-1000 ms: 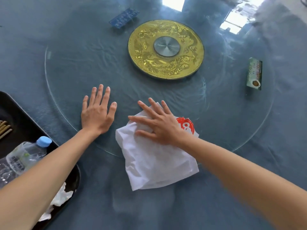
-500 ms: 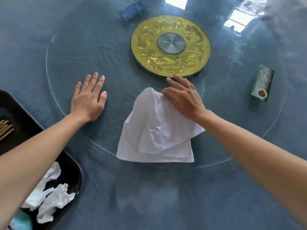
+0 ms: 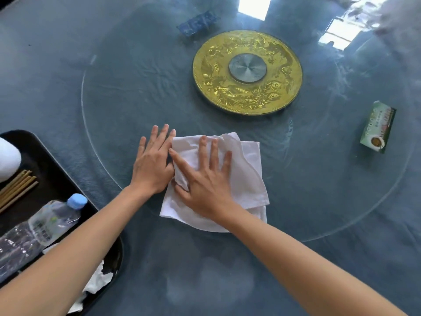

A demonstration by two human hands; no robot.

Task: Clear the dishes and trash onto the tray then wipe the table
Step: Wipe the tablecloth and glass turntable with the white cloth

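your right hand lay flat with straight, spread fingers pressing the folded white cloth onto the near part of the round glass turntable on the blue-covered table, while your left hand rested flat and relaxed on the glass just beside the cloth, its fingertips touching the cloth's left edge. at your left, the black rectangular tray held a clear plastic water bottle with a pale blue cap lying on its side, a bundle of tan wooden chopsticks, crumpled white tissue at its near end and part of a white rounded object at its far edge. on the glass, the gold embossed disc with a silver centre sat in the middle, a green and white small box lay well to the right and a dark blue packet lay beyond the disc.
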